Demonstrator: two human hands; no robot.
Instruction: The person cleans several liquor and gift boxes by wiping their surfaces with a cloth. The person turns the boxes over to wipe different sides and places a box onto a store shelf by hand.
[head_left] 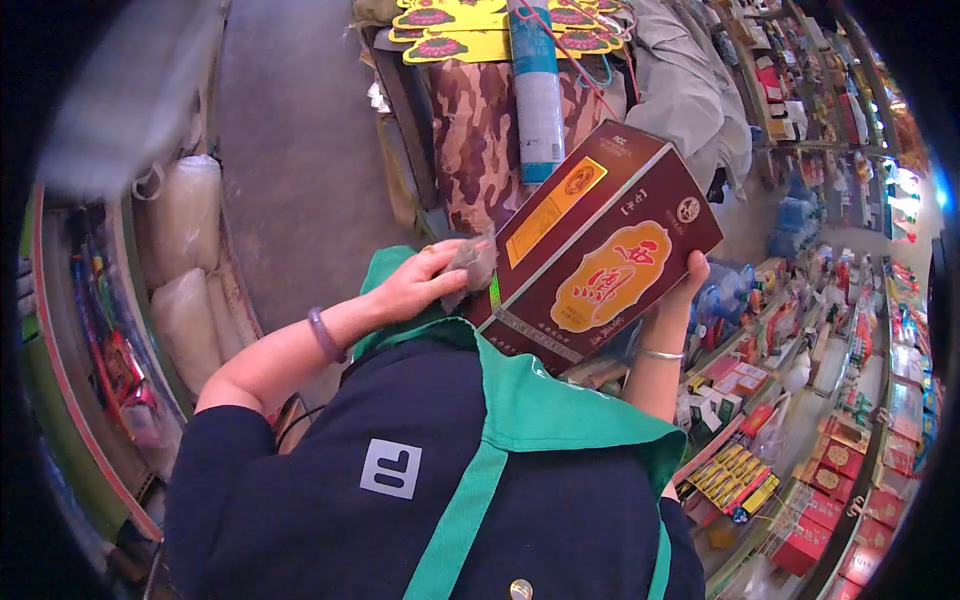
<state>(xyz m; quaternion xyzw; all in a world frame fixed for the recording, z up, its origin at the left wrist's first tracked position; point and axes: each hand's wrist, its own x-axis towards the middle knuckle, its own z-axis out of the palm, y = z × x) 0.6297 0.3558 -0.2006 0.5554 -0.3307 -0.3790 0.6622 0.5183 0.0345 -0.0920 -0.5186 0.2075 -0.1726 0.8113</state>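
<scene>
A dark maroon liquor box (625,235) with gold labels and Chinese characters is held tilted in front of my chest. My right hand (688,280), with a silver bangle at the wrist, grips the box's right side; some of its fingers are hidden behind the box. In my left hand (428,275), below which a purple bangle shows, is a bunched grey cloth (473,268). The cloth is at the box's left edge, near a small green strip. A green apron (560,405) lies under the box.
Shelves of packaged goods (840,450) line the right side. Plastic-wrapped rolls (190,230) stand on the left beside the grey floor (290,130). Ahead are camouflage fabric (470,130), a blue-and-white roll (538,105), yellow patterned pieces (440,47) and a grey cover (690,80).
</scene>
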